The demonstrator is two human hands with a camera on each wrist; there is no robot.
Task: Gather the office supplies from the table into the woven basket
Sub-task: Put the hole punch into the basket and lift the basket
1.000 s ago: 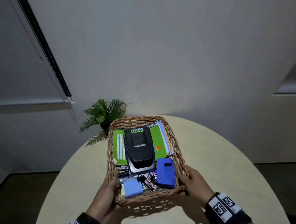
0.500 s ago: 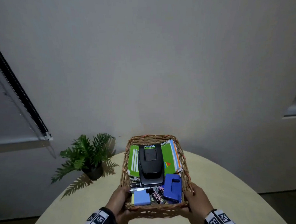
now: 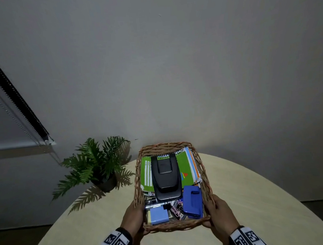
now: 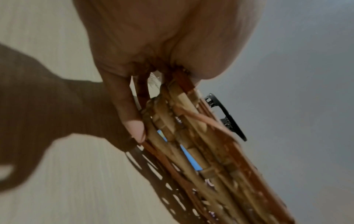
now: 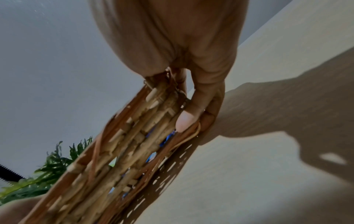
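- Now my left hand (image 3: 133, 216) and right hand (image 3: 220, 215) each grip a near corner of the woven basket (image 3: 169, 147), above the worktop (image 3: 254, 201).
- Inside lie a black hole punch (image 3: 165, 176), green notebooks (image 3: 183, 168) and a blue stapler (image 3: 192, 202).

A: Dim room overall. The wall (image 3: 172, 65) goes grey and dark toward the corners, with one pale patch of light just behind the basket (image 3: 167, 147).

B: Light comes from near the head, then. The plant (image 3: 95, 163) throws sharp fern shadows on the table (image 3: 254, 201) and wall.

A: Both wrist views are soft and smeared. The basket weave casts a dotted shadow, and big hand shadows cross the tabletop.

B: The blind's edge bows in the wide lens.
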